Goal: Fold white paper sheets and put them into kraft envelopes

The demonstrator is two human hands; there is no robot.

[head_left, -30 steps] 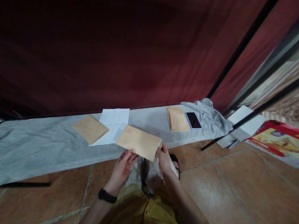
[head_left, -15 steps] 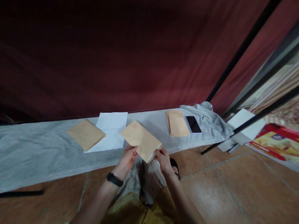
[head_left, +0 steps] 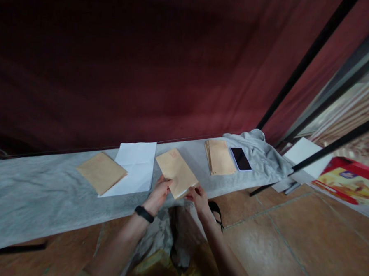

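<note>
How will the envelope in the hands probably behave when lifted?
The envelope is probably light, as the left hand holds only its edge. It seems fairly stiff, since it looks flat. The white thing beside the right hand might slide out if that end tips down.

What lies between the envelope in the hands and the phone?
In the head view, a stack of brown envelopes lies on the grey cloth between the held envelope and the phone.

A tan envelope (head_left: 177,172) slants within the grip, red-printed end beyond it, white edge (head_left: 184,193), probably paper, nearest the fingertips (head_left: 190,191).
</note>
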